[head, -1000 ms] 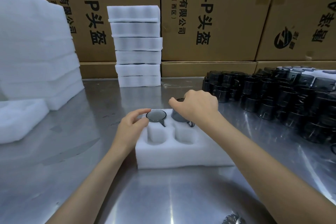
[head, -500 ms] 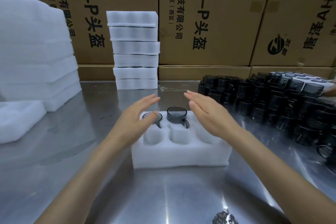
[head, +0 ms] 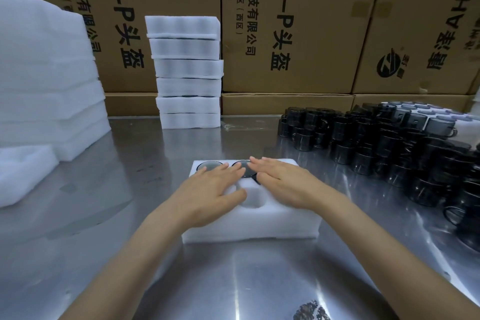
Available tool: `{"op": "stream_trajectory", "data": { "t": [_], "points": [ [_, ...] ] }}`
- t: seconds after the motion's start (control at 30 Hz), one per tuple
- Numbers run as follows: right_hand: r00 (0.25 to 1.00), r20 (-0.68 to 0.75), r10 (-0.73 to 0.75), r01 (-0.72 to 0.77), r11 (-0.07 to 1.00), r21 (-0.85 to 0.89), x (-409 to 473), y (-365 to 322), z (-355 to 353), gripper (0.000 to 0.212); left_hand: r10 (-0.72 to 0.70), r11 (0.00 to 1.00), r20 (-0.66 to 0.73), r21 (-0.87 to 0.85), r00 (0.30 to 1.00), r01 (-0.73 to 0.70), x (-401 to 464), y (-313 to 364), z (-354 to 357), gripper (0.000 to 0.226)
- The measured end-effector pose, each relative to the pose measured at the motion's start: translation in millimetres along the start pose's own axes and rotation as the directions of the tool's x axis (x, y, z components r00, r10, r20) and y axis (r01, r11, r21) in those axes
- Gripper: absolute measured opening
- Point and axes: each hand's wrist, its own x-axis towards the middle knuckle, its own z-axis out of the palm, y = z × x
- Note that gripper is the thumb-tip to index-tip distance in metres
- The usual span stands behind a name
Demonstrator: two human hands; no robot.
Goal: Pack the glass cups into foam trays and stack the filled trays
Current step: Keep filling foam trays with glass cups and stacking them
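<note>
Foam tray (head: pixel 249 226) beneath your flat, empty hands: press both glass cups (head: pixel 209 164) evenly down until seated.

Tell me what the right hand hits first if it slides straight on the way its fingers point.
The right hand points up-left across the tray. Its fingertips already lie over the right cup, so next it would likely meet the left hand's fingertips, then the left cup. Depth is unclear.
</note>
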Motion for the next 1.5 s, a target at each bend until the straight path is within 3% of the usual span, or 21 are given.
{"op": "stream_trajectory", "data": {
  "t": [0.07, 0.13, 0.23, 0.3, 0.37, 0.43, 0.5, 0.67, 0.77, 1.07, 1.33, 1.5],
  "points": [
    [1.000, -0.020, 0.011, -0.010, 0.999, 0.051, 0.3, 0.8, 1.2, 0.045, 0.003, 1.000, -0.075, -0.028, 0.997, -0.005, -1.7, -2.2, 4.6, 0.053],
    [0.994, -0.100, 0.032, -0.014, 0.984, 0.179, 1.1, 3.4, 1.6, 0.042, -0.026, 0.980, -0.205, -0.200, 0.978, -0.016, -3.7, -4.2, 6.1, 0.043],
    [0.940, -0.314, 0.130, 0.054, 0.855, 0.516, 6.9, 16.6, -1.6, 0.034, -0.159, 0.772, -0.380, -0.623, 0.911, -0.125, -8.0, -12.1, 1.9, 0.031],
    [0.866, -0.409, 0.289, 0.050, 0.762, 0.645, 11.4, 36.9, 0.1, 0.029, -0.265, 0.653, -0.433, -0.738, 0.861, -0.171, -9.6, -22.1, 2.4, 0.027],
    [0.800, -0.411, 0.438, -0.071, 0.749, 0.659, 13.6, 61.8, 8.7, 0.032, -0.381, 0.551, -0.402, -0.822, 0.833, -0.145, -9.2, -31.4, 7.9, 0.023],
    [0.769, -0.372, 0.520, -0.219, 0.761, 0.611, 14.8, 84.2, 21.0, 0.040, -0.454, 0.428, -0.275, -0.902, 0.848, -0.064, -7.7, -36.7, 13.8, 0.027],
    [0.734, -0.385, 0.559, -0.254, 0.752, 0.608, 20.0, 97.0, 25.5, 0.046, -0.473, 0.356, -0.166, -0.934, 0.865, 0.015, -6.0, -39.3, 17.5, 0.031],
    [0.549, -0.630, 0.550, -0.317, 0.834, 0.452, 37.2, 110.2, 17.2, 0.050, -0.466, 0.408, -0.192, -0.913, 0.863, 0.017, -2.8, -42.0, 19.2, 0.031],
    [0.495, -0.688, 0.531, -0.373, 0.845, 0.383, 43.2, 120.0, 14.6, 0.053, -0.445, 0.446, -0.227, -0.895, 0.866, -0.005, 0.1, -44.7, 21.8, 0.029],
    [0.480, -0.707, 0.519, -0.422, 0.843, 0.333, 54.5, 139.5, 3.4, 0.058, -0.407, 0.482, -0.259, -0.876, 0.876, -0.034, 10.3, -53.2, 25.8, 0.028],
    [0.549, -0.618, 0.563, -0.541, 0.803, 0.251, 59.2, 142.9, -20.5, 0.059, -0.413, 0.418, -0.207, -0.908, 0.887, -0.017, 7.9, -52.3, 24.5, 0.030],
    [0.477, -0.646, 0.596, -0.610, 0.754, 0.244, 51.1, 148.3, -36.5, 0.053, -0.405, 0.401, -0.191, -0.916, 0.894, -0.014, 6.8, -52.5, 23.7, 0.028]
  ]
}}
